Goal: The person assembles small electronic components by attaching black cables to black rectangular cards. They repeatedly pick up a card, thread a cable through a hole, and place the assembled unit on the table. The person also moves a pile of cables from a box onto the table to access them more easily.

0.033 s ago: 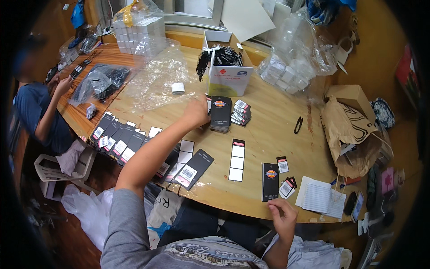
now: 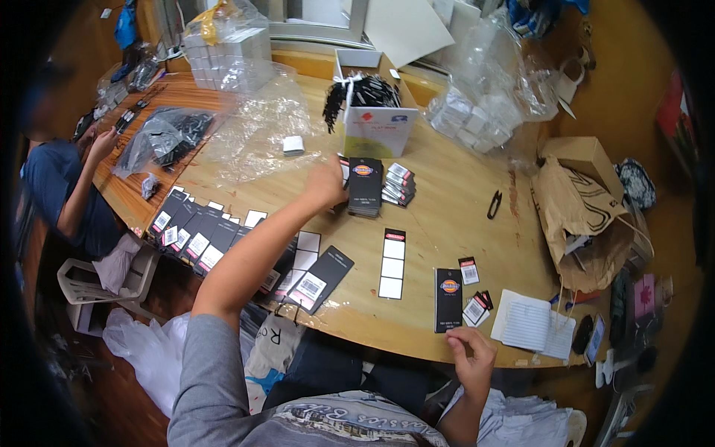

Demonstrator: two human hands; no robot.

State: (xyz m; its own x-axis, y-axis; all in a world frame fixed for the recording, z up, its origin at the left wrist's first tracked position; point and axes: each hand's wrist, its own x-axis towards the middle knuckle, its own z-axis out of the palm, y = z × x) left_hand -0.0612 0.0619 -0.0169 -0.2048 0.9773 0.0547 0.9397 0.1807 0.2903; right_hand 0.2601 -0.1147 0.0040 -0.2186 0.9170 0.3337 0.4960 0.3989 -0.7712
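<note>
My left hand point(image 2: 325, 185) reaches across the table to a small pile of label cards point(image 2: 344, 170) with red-and-black tops. Its fingers are mostly hidden behind the hand. Directly right of it stands a stack of black hang tags point(image 2: 365, 186), then a fanned pile of small barcode stickers point(image 2: 398, 185). My right hand point(image 2: 473, 355) is closed at the table's front edge, thumb and fingertips together by the lower end of a black hang tag point(image 2: 448, 302). Whether they grip that tag is unclear. Loose barcode stickers point(image 2: 475, 307) lie beside it. A white label strip point(image 2: 392, 264) lies between both hands.
Overlapping black tags with barcodes point(image 2: 201, 242) line the left front edge. An open box of black cords point(image 2: 380, 134) stands at the back. Thread snips point(image 2: 494, 204), a lined notebook point(image 2: 525, 320) and a paper bag point(image 2: 581, 216) are on the right. A co-worker point(image 2: 63, 186) sits at left.
</note>
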